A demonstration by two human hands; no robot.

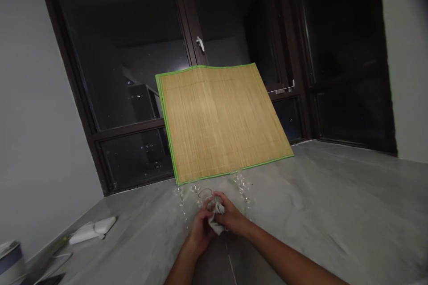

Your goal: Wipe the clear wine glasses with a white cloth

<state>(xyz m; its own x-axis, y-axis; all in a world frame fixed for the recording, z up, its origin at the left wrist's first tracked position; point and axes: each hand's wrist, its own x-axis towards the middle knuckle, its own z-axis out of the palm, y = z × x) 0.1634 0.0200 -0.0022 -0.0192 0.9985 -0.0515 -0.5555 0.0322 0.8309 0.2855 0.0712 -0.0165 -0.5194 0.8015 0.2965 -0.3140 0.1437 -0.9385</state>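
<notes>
My left hand (201,230) and my right hand (230,217) meet low in the middle of the view. Between them is a crumpled white cloth (217,223), pinched by my right hand. A clear glass (205,194) with a round rim shows just above my left fingers, which are wrapped round its lower part. Behind the hands, several clear stemmed glasses stand on the grey marbled surface (301,213): some at the left (195,188), others at the right (240,183).
A bamboo mat (224,120) with green edging leans against the dark-framed window (192,13). At the left lie a white bundle (92,230) and a cable. A white and blue container (11,260) stands at the far left edge.
</notes>
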